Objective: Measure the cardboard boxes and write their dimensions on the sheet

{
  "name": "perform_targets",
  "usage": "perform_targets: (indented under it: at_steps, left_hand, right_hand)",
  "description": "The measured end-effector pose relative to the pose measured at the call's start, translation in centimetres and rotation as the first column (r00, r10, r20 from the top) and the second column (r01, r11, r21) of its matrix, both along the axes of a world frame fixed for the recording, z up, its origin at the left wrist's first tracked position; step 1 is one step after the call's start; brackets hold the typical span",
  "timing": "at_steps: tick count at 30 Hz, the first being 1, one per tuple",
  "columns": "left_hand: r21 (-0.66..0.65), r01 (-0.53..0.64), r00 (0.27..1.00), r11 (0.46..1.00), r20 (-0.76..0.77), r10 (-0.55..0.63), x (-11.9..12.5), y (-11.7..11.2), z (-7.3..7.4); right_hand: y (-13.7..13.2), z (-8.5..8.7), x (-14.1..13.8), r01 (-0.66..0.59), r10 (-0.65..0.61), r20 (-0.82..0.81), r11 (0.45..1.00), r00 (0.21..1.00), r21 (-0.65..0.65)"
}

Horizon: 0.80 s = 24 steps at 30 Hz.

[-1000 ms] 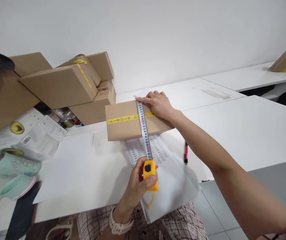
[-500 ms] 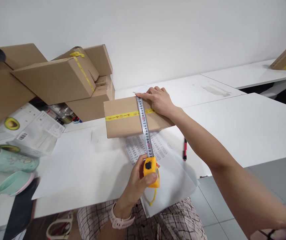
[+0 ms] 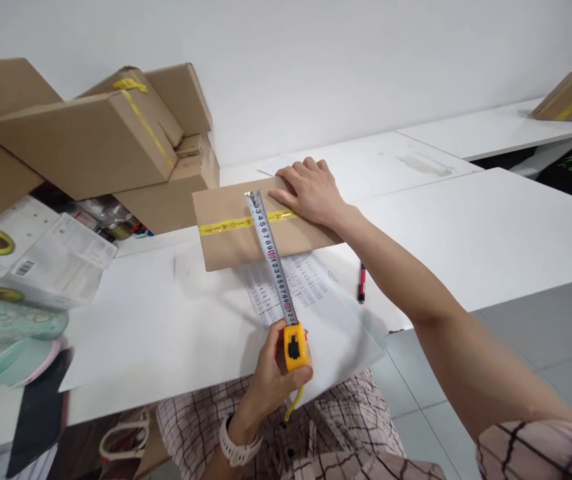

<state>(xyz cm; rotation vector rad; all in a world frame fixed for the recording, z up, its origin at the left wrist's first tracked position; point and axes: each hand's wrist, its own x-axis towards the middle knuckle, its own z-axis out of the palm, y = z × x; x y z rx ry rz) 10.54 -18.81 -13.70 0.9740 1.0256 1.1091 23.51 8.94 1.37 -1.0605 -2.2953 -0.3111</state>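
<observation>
My left hand [image 3: 273, 380] grips a yellow tape measure [image 3: 297, 348], thumb and fingers around its case near the front of the table. The silver blade [image 3: 275, 270] is pulled out and runs up and left across a flat cardboard box [image 3: 231, 248] with a yellow printed tape strip. The blade's metal hook tip lies over the box's top face, apart from my right hand. My right hand [image 3: 313, 193] holds the right part of the box, thumb along the top and fingers at the far edge. Printed sheets [image 3: 306, 287] lie partly under the box.
Several cardboard boxes [image 3: 86, 140] are stacked at the left. Below them are a white avocado-print carton [image 3: 46, 253], a green bottle [image 3: 21, 323] and a green bowl [image 3: 19, 363]. A red pen [image 3: 362, 283] lies right of the sheets. Another box [image 3: 571, 97] stands far right.
The blade's tip has come away from the right thumb and box's far edge, shifting left over the box. My right hand now lies flatter on the box. The camera view has shifted slightly.
</observation>
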Motion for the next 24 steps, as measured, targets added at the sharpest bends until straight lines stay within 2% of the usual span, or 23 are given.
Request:
perform_targets:
  at_steps: [2, 4, 8, 10, 12, 13, 15, 17, 18, 20, 21, 24]
  left_hand:
    - [0.014, 0.000, 1.000, 1.000, -0.019, 0.000, -0.4, -0.2, -0.5]
    - [0.034, 0.011, 0.998, 0.999, -0.058, -0.009, -0.9, -0.1, -0.8]
    - [0.033, 0.030, 0.993, 0.999, -0.119, -0.026, -1.4, -0.1, -0.6]
    - [-0.003, -0.003, 0.996, 1.000, -0.091, 0.003, -1.1, -0.2, -0.3]
    - [-0.048, -0.073, 0.995, 0.996, -0.066, 0.069, -0.6, -0.4, 0.0]
    - [-0.061, -0.108, 0.993, 0.992, -0.065, 0.104, -0.4, -0.4, 0.1]
    - [-0.058, -0.148, 0.987, 0.987, -0.076, 0.143, 0.0, -0.4, 0.4]
    - [-0.050, -0.144, 0.986, 0.988, -0.096, 0.139, 0.3, -0.2, 0.7]
    - [-0.047, -0.134, 0.985, 0.990, -0.114, 0.128, 0.3, -0.1, 0.9]
    - [-0.035, -0.094, 0.982, 0.995, -0.169, 0.087, 0.2, 0.0, 1.3]
    - [-0.022, -0.063, 0.977, 0.998, -0.207, 0.057, 0.1, 0.0, 1.4]
    - [0.014, 0.040, 0.947, 0.999, -0.320, -0.034, -0.3, -0.3, 1.7]
  right_hand:
    - [-1.7, -0.7, 0.7, -0.029, 0.029, -0.024, 0.999, 0.999, 0.029]
    - [-3.6, -2.3, 1.8, -0.074, 0.078, -0.063, 0.995, 0.995, 0.061]
    - [-6.7, -7.3, 4.0, -0.164, 0.174, -0.111, 0.982, 0.978, 0.099]
    - [-7.5, -9.3, 4.8, -0.214, 0.220, -0.092, 0.974, 0.971, 0.072]
    - [-7.7, -9.9, 5.2, -0.237, 0.235, -0.100, 0.972, 0.967, -0.006]
    - [-7.7, -9.5, 5.2, -0.256, 0.248, -0.113, 0.965, 0.962, -0.064]
    - [-7.8, -7.7, 5.1, -0.272, 0.227, -0.219, 0.941, 0.949, -0.203]
    - [-8.2, -4.9, 4.6, -0.376, 0.225, -0.417, 0.867, 0.881, -0.327]
    - [-8.5, -3.4, 4.3, -0.467, 0.237, -0.532, 0.811, 0.813, -0.353]
    - [-9.1, -0.8, 3.8, -0.627, 0.257, -0.709, 0.709, 0.657, -0.324]
    - [-9.3, 0.2, 3.7, -0.672, 0.261, -0.761, 0.681, 0.594, -0.292]
    - [-9.6, 1.4, 3.7, -0.690, 0.248, -0.820, 0.687, 0.516, -0.226]
